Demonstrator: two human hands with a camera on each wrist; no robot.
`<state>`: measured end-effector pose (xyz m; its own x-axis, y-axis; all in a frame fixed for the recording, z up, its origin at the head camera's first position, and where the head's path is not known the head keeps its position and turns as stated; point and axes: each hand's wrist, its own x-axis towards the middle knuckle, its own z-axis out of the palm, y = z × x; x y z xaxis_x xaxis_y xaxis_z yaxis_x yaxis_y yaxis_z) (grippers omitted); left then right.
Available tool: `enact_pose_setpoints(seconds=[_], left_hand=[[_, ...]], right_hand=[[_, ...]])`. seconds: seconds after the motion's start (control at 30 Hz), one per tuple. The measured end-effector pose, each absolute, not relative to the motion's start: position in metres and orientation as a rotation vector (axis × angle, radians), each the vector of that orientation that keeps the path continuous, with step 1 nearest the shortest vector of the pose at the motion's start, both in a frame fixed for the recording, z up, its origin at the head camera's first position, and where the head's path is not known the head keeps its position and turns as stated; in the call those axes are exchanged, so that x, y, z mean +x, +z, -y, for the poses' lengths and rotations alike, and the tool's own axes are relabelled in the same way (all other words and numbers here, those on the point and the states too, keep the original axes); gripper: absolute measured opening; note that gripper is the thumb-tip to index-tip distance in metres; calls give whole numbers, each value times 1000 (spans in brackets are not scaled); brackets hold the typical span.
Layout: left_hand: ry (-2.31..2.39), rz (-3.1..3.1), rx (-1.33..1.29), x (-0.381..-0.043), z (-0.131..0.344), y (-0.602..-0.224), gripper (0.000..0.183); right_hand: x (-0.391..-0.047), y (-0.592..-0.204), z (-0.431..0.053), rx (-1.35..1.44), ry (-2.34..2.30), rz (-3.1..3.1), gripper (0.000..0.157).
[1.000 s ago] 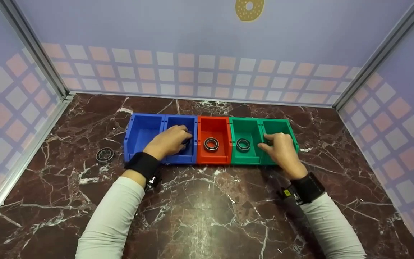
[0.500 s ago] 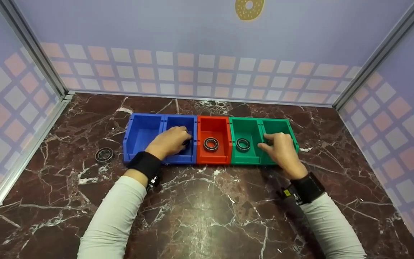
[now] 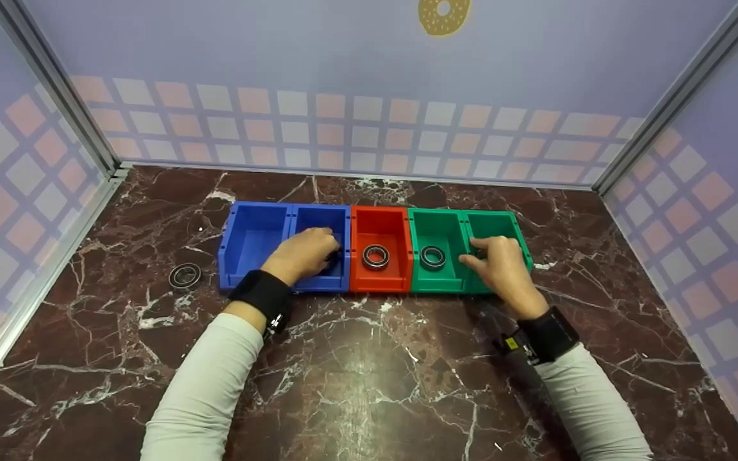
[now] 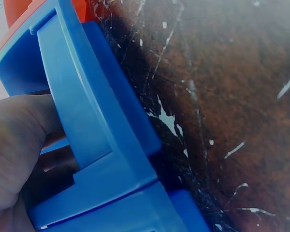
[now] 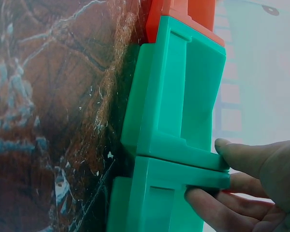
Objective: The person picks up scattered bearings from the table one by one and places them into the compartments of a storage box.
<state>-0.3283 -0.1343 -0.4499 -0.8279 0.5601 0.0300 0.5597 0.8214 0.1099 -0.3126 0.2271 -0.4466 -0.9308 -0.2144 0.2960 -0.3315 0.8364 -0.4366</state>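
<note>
My left hand (image 3: pixel 305 253) reaches down into the second blue bin (image 3: pixel 321 283) from the left, its fingers curled over a dark bearing (image 3: pixel 332 257) that is mostly hidden under them. In the left wrist view the fingers disappear behind that bin's front wall (image 4: pixel 77 96). At the other end, my right hand (image 3: pixel 503 269) grips the shared walls of the two green bins (image 3: pixel 433 285), thumb (image 5: pixel 223 147) on one side and fingers on the other. One ringed bearing (image 3: pixel 376 257) lies in the red bin (image 3: pixel 382 283), another bearing (image 3: pixel 432 257) in the left green bin.
A loose bearing (image 3: pixel 185 276) lies on the dark marbled table (image 3: pixel 356 371), left of the row. The leftmost blue bin (image 3: pixel 257 224) adjoins the one under my left hand. Patterned panels stand behind (image 3: pixel 369 64) and at both sides.
My left hand has shifted very slightly right and towards me, still inside the second blue bin. The right hand stays where it was on the green bins.
</note>
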Motion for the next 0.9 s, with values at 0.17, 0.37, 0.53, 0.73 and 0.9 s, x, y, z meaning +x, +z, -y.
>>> enact_pose_setpoints(seconds=[0.17, 0.37, 0.53, 0.73, 0.9], left_hand=[[180, -2992, 889, -329, 133, -451, 11], [181, -2984, 886, -329, 133, -451, 12], [179, -2995, 902, -329, 133, -451, 11], [159, -3000, 891, -328, 132, -450, 11], [134, -2979, 846, -328, 132, -450, 12]], right_hand=[[-313, -446, -227, 426, 713, 2780, 43], [-312, -446, -227, 424, 721, 2781, 43], [-312, -446, -228, 434, 726, 2775, 42], [-312, -446, -228, 448, 738, 2768, 42], [-313, -446, -228, 443, 734, 2769, 42]])
